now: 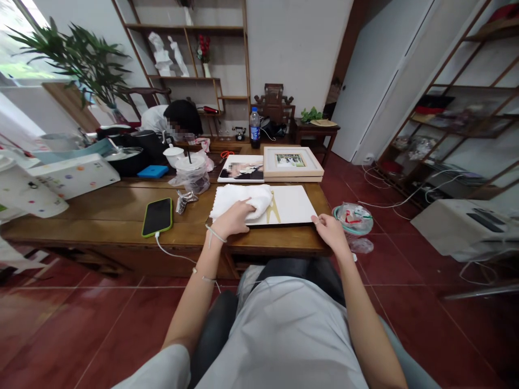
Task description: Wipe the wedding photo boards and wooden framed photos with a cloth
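Head view: our right hand [331, 231] has its grip clamped on a near corner of the white panel [295, 205], seemingly to steady it; our left hand [233, 218] presses the white cloth [230, 196], its closure we cannot tell. Flat on the surface [121, 201], the panel runs lengthwise left to right, gold legs [274, 213] splaying toward us.

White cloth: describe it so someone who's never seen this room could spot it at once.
On the wooden table, find the flat white panel with gold markings. The white cloth lies over its left part, under the person's left hand. Unlike the smooth panel, it is fluffy and crumpled.
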Tool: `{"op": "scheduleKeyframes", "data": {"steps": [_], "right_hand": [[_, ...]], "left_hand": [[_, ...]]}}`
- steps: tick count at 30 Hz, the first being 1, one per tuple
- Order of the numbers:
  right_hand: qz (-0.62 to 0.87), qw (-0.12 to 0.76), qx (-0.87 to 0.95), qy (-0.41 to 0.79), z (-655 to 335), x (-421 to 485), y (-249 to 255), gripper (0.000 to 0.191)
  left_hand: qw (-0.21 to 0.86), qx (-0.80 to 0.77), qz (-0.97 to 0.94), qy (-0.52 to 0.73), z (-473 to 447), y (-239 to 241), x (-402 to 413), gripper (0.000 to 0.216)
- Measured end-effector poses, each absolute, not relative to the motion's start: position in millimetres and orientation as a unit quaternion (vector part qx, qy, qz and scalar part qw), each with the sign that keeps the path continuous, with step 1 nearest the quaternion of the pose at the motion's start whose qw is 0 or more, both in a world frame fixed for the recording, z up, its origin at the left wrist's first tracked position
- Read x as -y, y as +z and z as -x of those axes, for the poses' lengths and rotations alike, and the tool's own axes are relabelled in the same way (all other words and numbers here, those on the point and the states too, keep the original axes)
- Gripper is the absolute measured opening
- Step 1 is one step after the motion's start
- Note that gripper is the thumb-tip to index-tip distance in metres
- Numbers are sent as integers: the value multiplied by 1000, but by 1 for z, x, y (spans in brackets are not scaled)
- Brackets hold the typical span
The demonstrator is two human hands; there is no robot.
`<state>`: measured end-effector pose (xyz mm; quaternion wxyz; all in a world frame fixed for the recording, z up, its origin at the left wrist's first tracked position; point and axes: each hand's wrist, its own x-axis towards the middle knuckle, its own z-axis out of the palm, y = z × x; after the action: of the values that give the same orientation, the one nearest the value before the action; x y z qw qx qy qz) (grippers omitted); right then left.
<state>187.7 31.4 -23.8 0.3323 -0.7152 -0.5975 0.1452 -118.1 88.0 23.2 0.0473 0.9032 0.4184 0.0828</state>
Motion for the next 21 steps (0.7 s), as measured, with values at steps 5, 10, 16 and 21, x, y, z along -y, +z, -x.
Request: {"op": "scheduleKeyframes", "data": {"steps": [5, 10, 16, 21], "right_hand": [[739, 211, 632, 102, -182, -33, -15, 38], [742, 153, 647, 87, -180, -32, -10, 37], [738, 147, 655, 68, -179, -32, -9, 34], [682, 294, 670, 6, -181, -76, -8, 21]], "left_hand": [[61, -430, -896, 91, 132, 18, -96, 49], [80, -432, -890, 125, 146, 8, -105, 47], [88, -441, -882, 137, 143, 3, -108, 41], [101, -430, -886, 141, 138, 6, -107, 28]]}}
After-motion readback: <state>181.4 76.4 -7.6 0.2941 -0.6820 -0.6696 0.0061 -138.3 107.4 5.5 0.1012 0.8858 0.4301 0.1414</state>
